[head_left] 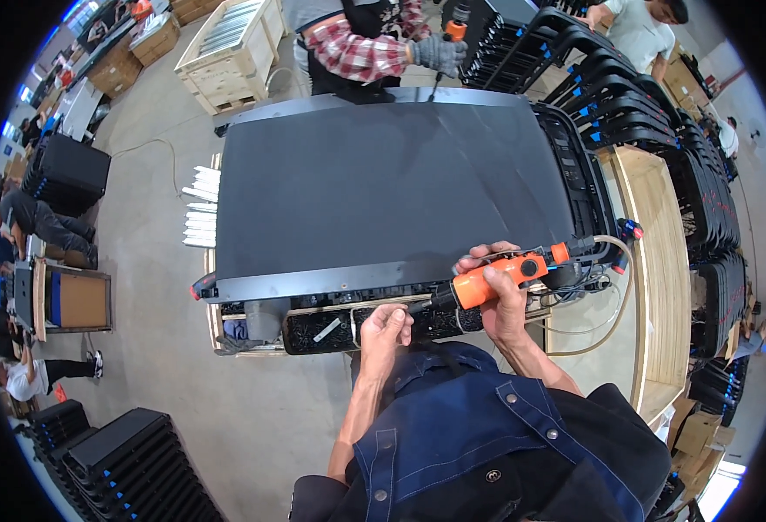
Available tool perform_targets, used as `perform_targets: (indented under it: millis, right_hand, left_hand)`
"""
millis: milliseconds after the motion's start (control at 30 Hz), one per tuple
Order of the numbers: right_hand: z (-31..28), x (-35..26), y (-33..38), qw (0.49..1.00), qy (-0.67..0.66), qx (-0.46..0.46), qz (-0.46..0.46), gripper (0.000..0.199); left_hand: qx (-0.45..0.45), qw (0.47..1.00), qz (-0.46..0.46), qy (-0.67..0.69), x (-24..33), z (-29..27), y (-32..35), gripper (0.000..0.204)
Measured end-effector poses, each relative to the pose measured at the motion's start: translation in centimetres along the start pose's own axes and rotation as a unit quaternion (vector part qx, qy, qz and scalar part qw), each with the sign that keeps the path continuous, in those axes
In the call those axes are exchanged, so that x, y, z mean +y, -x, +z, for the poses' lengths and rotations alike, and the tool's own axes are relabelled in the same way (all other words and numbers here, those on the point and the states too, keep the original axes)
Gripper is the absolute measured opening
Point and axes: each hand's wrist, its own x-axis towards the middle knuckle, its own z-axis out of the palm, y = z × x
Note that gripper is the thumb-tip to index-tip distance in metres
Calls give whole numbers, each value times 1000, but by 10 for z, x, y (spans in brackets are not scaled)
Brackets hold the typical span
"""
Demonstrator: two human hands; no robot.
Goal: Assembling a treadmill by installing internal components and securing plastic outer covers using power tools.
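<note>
An orange pneumatic screwdriver [492,280] lies level in my right hand [506,304], whose fingers wrap round its body. Its black nose and thin bit point left, toward my left hand [386,331]. The fingers of that hand are pinched together at the bit's tip; whatever is between them is too small to make out. Just beyond both hands lies a wide dark grey belt deck [383,191], like a treadmill's, with a silver side rail [313,284] along its near edge. Below the rail, a black tray [318,332] holds many small dark pieces and a pale strip.
A clear air hose [628,278] loops from the screwdriver on the right. Across the deck, a co-worker's gloved hand [439,54] holds another orange driver. White bars [200,209] stick out at the deck's left end. A wooden crate [661,278] and stacked black frames [705,191] stand right.
</note>
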Motion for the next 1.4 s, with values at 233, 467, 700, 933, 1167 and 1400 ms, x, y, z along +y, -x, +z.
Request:
perform_targets:
  millis: [233,467,700,933,1167,1400]
  right_hand:
    - [94,49,-2,956,154,-224,-111,42]
    - [151,81,-19,862,354,-339,-132,36]
    - [183,92,-30,838,402,-362,-68,30]
    - [182,104,-32,842,380,-377,-67,29]
    - [179,105,-27,873,340,-343,-72,34]
    - [160,79,-17,957,148,-246,-29,40]
  left_hand:
    - [-42,863,-204,461,25,-45,-33,28]
    - [-16,874,-265,407,41,-75,-47,37]
    - [-54,942,-217,251,50,-105,-18,23]
    - [-121,937,-228,235,67,-127,-9,23]
    - [-132,955,-144,223,45,-145,-8,18]
    - [4,943,-137,303,48,-149,1,19]
